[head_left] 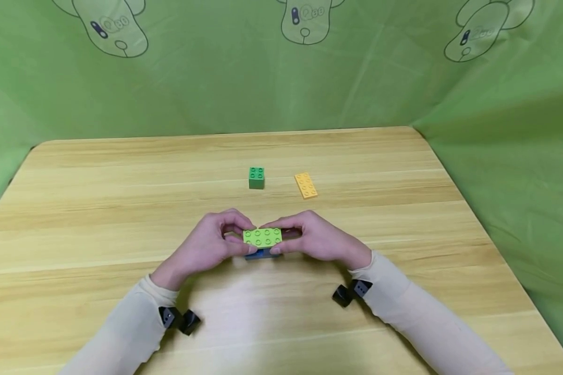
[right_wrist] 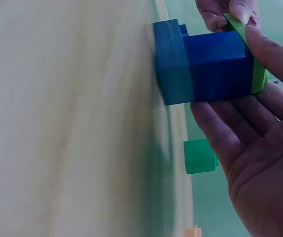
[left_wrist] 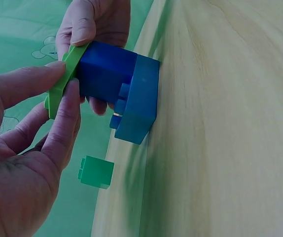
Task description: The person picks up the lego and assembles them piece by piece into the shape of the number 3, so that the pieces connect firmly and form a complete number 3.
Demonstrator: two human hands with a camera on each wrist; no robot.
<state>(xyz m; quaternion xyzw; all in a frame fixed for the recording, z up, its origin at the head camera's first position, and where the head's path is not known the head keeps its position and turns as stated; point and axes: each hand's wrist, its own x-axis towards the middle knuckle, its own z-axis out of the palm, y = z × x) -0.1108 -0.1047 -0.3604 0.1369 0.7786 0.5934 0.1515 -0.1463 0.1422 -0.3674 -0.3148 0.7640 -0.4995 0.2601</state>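
Note:
A flat lime-green toy building plate [head_left: 262, 237] with studs on top lies level between both hands. My left hand [head_left: 216, 237] pinches its left end between thumb and fingers. At the other end my right hand [head_left: 323, 239] grips the plate, thumb along the near edge and fingers at the far side. Under the plate sits a dark blue brick [left_wrist: 107, 71], offset on a longer, lighter blue brick [left_wrist: 140, 98] whose studs show at one end. That lower brick stands on the table. In the right wrist view, the right fingers pass behind the dark blue brick.
Beyond the hands, a green brick [head_left: 256, 179] stands on the wooden table [head_left: 122, 172]. To its right lies a flat yellow-orange plate [head_left: 306, 185], slightly turned. A green curtain [head_left: 216, 88] hangs behind the table's far edge and along its sides.

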